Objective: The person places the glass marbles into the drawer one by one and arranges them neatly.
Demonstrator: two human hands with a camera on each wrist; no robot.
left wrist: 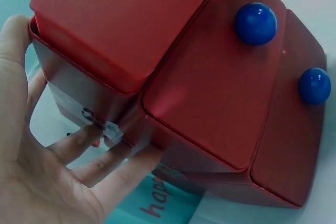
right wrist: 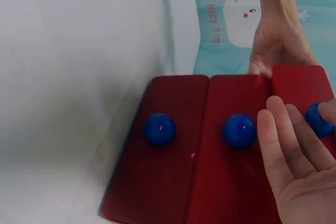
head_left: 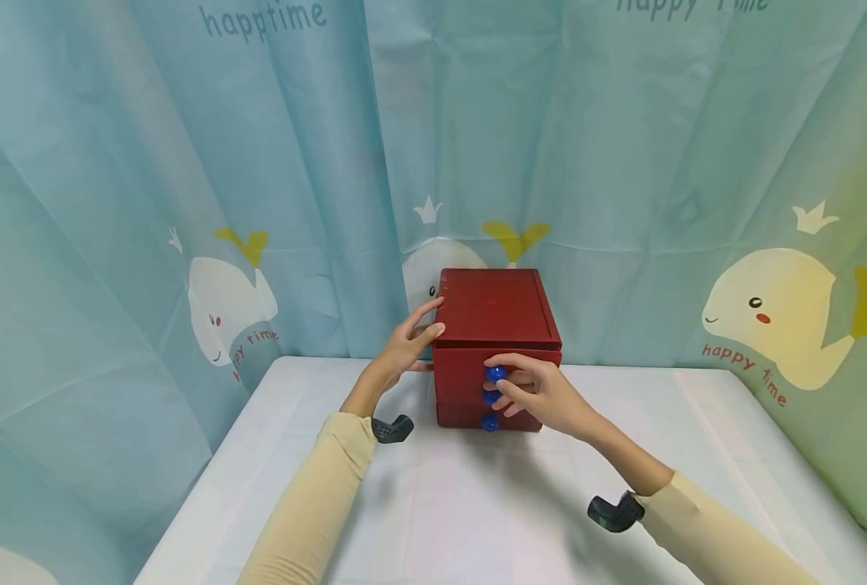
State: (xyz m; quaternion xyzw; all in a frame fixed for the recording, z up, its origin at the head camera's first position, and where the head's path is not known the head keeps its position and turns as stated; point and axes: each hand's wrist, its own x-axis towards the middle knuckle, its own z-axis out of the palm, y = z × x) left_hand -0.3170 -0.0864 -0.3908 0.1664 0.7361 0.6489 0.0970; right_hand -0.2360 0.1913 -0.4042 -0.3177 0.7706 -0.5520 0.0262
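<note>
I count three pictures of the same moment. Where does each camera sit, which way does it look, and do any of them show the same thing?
Head: worn on the head, looking forward and down at the red wooden three-drawer box on the white table; both cream sleeves and hands show.
Left wrist: close beside the box, facing its side and front; the left hand rests flat against the side.
Right wrist: faces the drawer fronts; the right hand pinches the top round blue knob.
Shared: all three show the box and its blue knobs.

Right hand [right wrist: 302, 169] at the far-right blue knob [right wrist: 318, 120] of a red drawer chest [right wrist: 173, 182]; two further knobs lie left; left hand [right wrist: 278, 45] beyond.
</note>
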